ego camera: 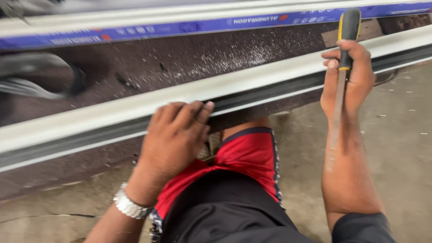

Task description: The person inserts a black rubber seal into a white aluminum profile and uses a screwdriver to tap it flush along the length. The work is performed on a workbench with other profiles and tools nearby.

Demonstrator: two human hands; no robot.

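Screwdriver (pixel 347 40), with a black and yellow handle, stands upright at the upper right of the frame, the right hand (pixel 348 78) clenched around it and its shaft running down along the forearm. Left hand (pixel 173 137), at centre, lies fingers curled on a long pale aluminium profile (pixel 270 78) crossing the frame diagonally; its grip holds nothing.

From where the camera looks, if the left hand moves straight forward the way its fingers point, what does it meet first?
The left hand already rests with its fingertips on the near pale metal profile, so that rail comes first. Beyond it lie the dark board with metal shavings and a second rail with a blue strip.
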